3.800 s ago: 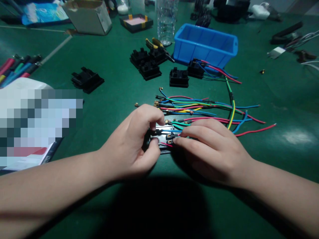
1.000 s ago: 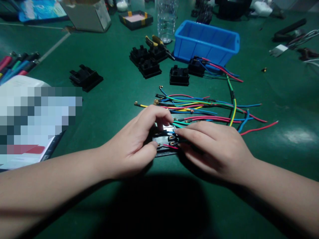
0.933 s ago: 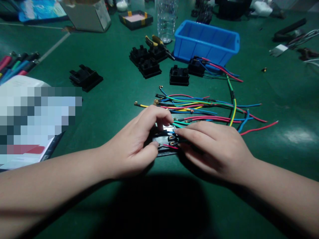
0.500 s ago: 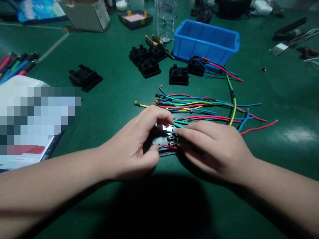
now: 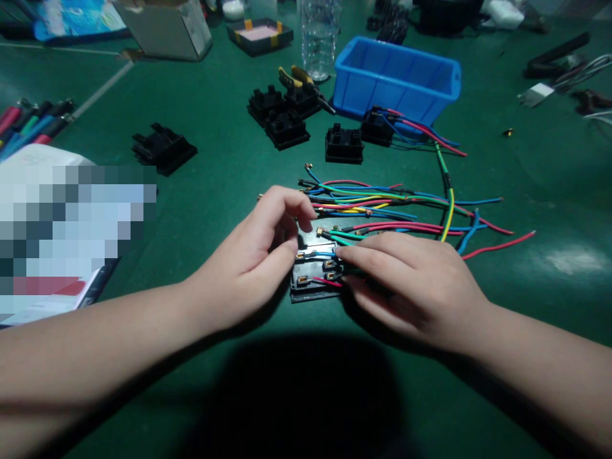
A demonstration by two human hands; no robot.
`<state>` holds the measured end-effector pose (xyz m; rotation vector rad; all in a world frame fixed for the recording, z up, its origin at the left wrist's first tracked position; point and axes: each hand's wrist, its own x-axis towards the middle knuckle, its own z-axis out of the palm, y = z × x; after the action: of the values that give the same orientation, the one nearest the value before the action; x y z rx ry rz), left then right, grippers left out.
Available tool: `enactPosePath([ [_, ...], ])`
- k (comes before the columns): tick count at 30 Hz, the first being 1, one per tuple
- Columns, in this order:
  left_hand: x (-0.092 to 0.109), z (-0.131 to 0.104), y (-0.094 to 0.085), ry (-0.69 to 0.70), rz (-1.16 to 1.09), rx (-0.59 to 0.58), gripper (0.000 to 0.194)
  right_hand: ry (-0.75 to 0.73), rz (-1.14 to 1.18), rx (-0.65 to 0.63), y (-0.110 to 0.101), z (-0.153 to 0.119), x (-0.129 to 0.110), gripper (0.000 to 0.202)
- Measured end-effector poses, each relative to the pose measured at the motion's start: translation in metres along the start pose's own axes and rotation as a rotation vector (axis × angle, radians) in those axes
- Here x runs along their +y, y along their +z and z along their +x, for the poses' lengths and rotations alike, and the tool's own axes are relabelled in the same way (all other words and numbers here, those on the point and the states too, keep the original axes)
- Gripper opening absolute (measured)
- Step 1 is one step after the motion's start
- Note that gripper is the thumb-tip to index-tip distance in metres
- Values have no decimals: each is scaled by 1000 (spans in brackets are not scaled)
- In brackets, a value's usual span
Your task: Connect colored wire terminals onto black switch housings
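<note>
A black plastic power socket (image 5: 315,268) lies back side up between my hands, with brass terminals showing. Across it run a blue wire (image 5: 326,254) and a red wire (image 5: 327,281), both passing under the fingers of my right hand (image 5: 415,290). That hand is closed at the socket's right edge, hiding it. At the upper left corner is my left hand (image 5: 261,258), its thumb tip by the blue wire's terminal and its index finger raised apart from the thumb. Just beyond lie green wires (image 5: 342,236) with brass ends.
Loose coloured wires (image 5: 382,205) spread behind the hands. Farther back are several black sockets (image 5: 287,127), yellow-handled pliers (image 5: 299,78), a blue bin (image 5: 392,83) and a clear bottle (image 5: 318,44). Another socket (image 5: 163,148) sits left, beyond a white, partly blurred object (image 5: 52,156).
My left hand has loosened and drawn back up and left, its thumb leaving the lower left terminal. More of the socket now shows. My right hand has stayed put.
</note>
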<state>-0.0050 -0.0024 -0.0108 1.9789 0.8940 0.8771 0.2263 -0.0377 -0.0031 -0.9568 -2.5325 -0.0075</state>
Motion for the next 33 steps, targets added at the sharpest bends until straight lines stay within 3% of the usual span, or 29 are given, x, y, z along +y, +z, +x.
enactPosePath([
  [12, 2, 0, -2, -4, 52, -76, 31, -7, 16, -4, 0, 0, 1, 20],
  [26, 6, 4, 0, -37, -78, -202, 36, -17, 21, -27, -1, 0, 1, 21],
  [33, 5, 4, 1, -113, -104, -174, 33, -12, 6, -33, -1, 0, 0, 21],
])
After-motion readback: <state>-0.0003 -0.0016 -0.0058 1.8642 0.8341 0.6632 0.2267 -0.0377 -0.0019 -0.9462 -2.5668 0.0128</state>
